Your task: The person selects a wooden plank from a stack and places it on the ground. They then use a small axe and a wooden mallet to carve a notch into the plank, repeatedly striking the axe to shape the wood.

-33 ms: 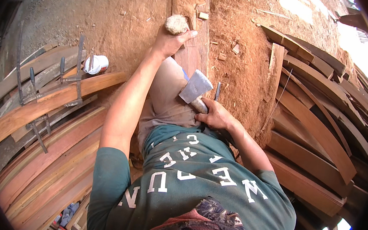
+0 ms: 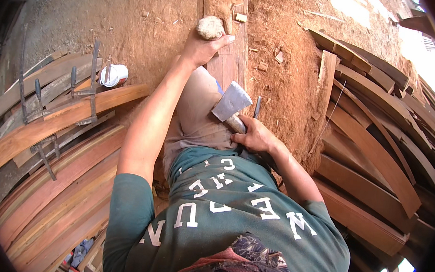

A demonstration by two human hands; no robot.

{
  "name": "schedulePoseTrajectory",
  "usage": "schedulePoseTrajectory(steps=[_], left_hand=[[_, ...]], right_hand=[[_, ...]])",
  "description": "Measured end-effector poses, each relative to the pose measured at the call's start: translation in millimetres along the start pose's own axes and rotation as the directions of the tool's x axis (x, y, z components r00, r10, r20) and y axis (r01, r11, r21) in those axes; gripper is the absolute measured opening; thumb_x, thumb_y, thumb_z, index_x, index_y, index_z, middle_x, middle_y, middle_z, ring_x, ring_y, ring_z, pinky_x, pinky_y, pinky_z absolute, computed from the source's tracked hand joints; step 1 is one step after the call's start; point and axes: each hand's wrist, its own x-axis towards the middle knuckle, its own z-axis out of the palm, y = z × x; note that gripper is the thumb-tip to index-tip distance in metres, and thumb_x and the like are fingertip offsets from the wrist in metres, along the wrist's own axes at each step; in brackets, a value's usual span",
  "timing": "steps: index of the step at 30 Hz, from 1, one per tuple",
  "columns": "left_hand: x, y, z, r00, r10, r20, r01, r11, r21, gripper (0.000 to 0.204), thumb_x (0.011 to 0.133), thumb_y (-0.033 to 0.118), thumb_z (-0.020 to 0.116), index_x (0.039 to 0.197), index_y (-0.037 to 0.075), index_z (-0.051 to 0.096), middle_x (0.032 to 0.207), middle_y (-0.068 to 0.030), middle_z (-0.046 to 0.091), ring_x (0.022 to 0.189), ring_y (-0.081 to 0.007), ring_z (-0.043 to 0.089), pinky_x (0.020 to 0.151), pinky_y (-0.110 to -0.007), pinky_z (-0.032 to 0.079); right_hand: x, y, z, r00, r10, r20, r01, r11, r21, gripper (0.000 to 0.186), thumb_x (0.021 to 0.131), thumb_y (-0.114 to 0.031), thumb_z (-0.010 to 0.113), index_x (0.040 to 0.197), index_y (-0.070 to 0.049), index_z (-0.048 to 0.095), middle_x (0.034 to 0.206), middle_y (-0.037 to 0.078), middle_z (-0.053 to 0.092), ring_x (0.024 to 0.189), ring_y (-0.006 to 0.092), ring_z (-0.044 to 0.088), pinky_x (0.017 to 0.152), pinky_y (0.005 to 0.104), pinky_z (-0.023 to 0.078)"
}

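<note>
My left hand is closed around a wooden tool handle whose round, pale end is frayed; its other end is hidden under the hand. It is held over a wooden beam that runs away from me, with a cut recess near the far end. My right hand, closer to my body, grips a hatchet by its short handle. The grey, wide-bladed hatchet head points up and rests near my thigh, apart from the beam.
Curved planks are stacked on the right. To the left, clamps hold curved boards above more stacked planks, beside a white bucket. A small wood block lies on the beam; a dark tool stands beside it. Chips litter the ground.
My left hand and the frayed handle end have shifted very slightly to the right. The hatchet and my right hand look almost unmoved.
</note>
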Motion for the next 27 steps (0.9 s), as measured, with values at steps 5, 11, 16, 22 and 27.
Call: schedulePoseTrajectory(steps=[5, 11, 16, 22, 27], left_hand=[[3.3, -5.8, 9.0, 1.000, 0.010, -0.013, -0.010, 0.998, -0.058, 0.020, 0.084, 0.020, 0.086, 0.086, 0.007, 0.071, 0.081, 0.0019, 0.070, 0.077, -0.0080, 0.064, 0.073, -0.029, 0.053], [12.1, -16.0, 4.3, 1.000, 0.003, 0.001, -0.003, 0.992, -0.123, 0.019, 0.085, 0.019, 0.086, 0.086, 0.007, 0.071, 0.082, 0.0010, 0.071, 0.080, -0.0081, 0.066, 0.075, -0.028, 0.054], [17.4, -16.9, 8.3, 1.000, 0.012, 0.012, -0.011, 0.994, -0.105, 0.015, 0.085, 0.016, 0.084, 0.086, 0.008, 0.071, 0.083, 0.0010, 0.072, 0.080, -0.0076, 0.066, 0.074, -0.028, 0.054], [20.8, -23.2, -1.6, 1.000, -0.005, -0.026, 0.001, 0.984, -0.179, 0.016, 0.083, 0.012, 0.085, 0.083, 0.012, 0.069, 0.079, 0.0070, 0.065, 0.076, -0.0061, 0.058, 0.069, -0.026, 0.048], [22.7, -18.7, 4.1, 0.998, -0.068, -0.016, 0.065, 0.989, -0.133, 0.015, 0.083, 0.011, 0.084, 0.083, 0.012, 0.069, 0.080, 0.0073, 0.064, 0.075, -0.0058, 0.056, 0.068, -0.026, 0.048]], right_hand=[[1.2, 8.3, -0.4, 0.998, -0.046, -0.034, 0.051, 0.989, 0.141, 0.041, 0.094, -0.016, 0.076, 0.128, -0.003, 0.060, 0.082, 0.002, 0.064, 0.059, 0.0100, 0.055, 0.052, 0.0287, 0.047], [-21.0, -39.4, -30.9, 0.971, 0.048, -0.233, 0.011, 0.970, 0.245, 0.032, 0.093, -0.012, 0.075, 0.118, -0.003, 0.058, 0.077, 0.001, 0.059, 0.054, 0.0089, 0.055, 0.046, 0.0266, 0.046], [-33.0, -58.1, -59.9, 0.920, -0.031, -0.391, 0.127, 0.967, 0.221, 0.031, 0.092, -0.016, 0.075, 0.113, 0.000, 0.060, 0.077, 0.002, 0.059, 0.055, 0.0093, 0.055, 0.047, 0.0272, 0.047], [-46.5, -82.4, -77.9, 0.870, -0.112, -0.480, 0.231, 0.953, 0.196, 0.024, 0.090, -0.014, 0.077, 0.103, -0.003, 0.059, 0.076, 0.002, 0.061, 0.053, 0.0087, 0.056, 0.047, 0.0267, 0.046], [-50.8, -88.8, -82.1, 0.845, -0.152, -0.513, 0.268, 0.950, 0.159, 0.026, 0.089, -0.013, 0.078, 0.104, -0.002, 0.060, 0.077, 0.002, 0.062, 0.054, 0.0086, 0.056, 0.048, 0.0269, 0.046]])
